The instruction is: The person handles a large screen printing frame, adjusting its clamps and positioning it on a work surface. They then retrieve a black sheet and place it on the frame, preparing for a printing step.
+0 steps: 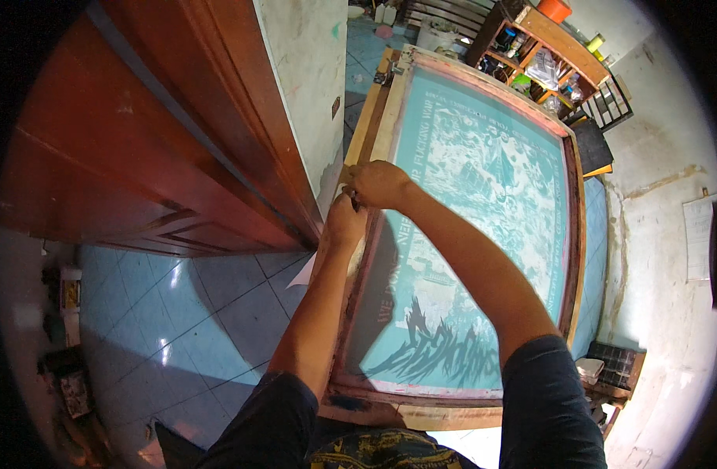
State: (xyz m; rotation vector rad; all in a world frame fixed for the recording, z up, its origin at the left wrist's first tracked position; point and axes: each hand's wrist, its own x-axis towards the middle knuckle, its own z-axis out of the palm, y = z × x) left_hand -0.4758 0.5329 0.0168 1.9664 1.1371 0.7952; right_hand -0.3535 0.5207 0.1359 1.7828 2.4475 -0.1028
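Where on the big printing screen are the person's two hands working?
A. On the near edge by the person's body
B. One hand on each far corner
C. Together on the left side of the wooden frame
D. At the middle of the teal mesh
C: the left hand and right hand meet on the left rail of the wooden frame, beside the teal mesh.

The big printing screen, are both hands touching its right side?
No: both the left hand and right hand sit together at the left edge of the printing screen.

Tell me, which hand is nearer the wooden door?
Left. The left hand sits on the printing screen's left frame edge, beside the wooden door. The right hand is just inward of it.
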